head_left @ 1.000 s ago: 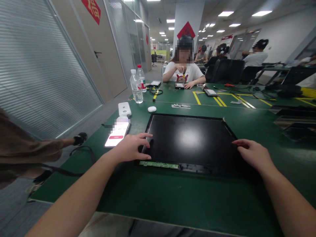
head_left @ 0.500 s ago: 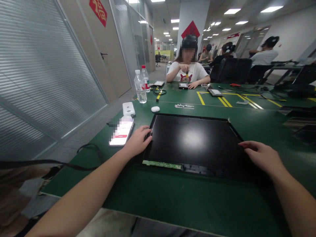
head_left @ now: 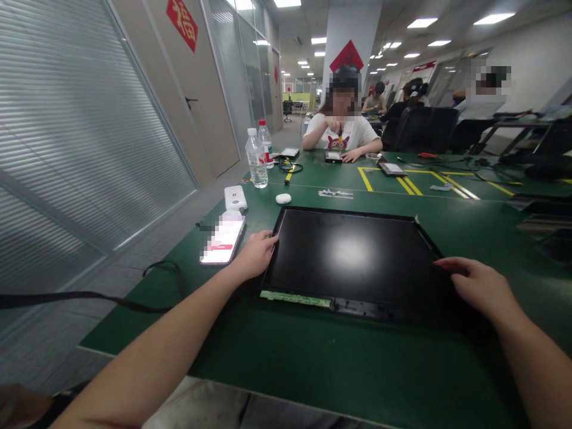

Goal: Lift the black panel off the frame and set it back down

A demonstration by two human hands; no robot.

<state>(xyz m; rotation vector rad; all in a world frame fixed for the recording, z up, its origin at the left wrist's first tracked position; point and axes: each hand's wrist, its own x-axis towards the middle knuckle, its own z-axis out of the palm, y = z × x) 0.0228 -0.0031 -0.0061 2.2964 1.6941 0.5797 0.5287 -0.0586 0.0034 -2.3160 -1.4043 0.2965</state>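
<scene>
Left hand [head_left: 255, 256] shifted from screen panel [head_left: 339, 253] face to left edge; right hand [head_left: 481, 287] opposite; sides flanked; grip closure: can't tell.

Left forearm [head_left: 165, 339], bare, rising obliquely from lower left; left hand [head_left: 255, 255] left of centre, fingers directed rightward. Right forearm [head_left: 534, 351] entering lower right; right hand [head_left: 482, 287], fingers extended leftward.

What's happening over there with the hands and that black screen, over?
Left hand at left edge of screen, right hand at right edge. Screen flat on green table, dark face up. Phone close by left hand, not between it and screen.
</scene>
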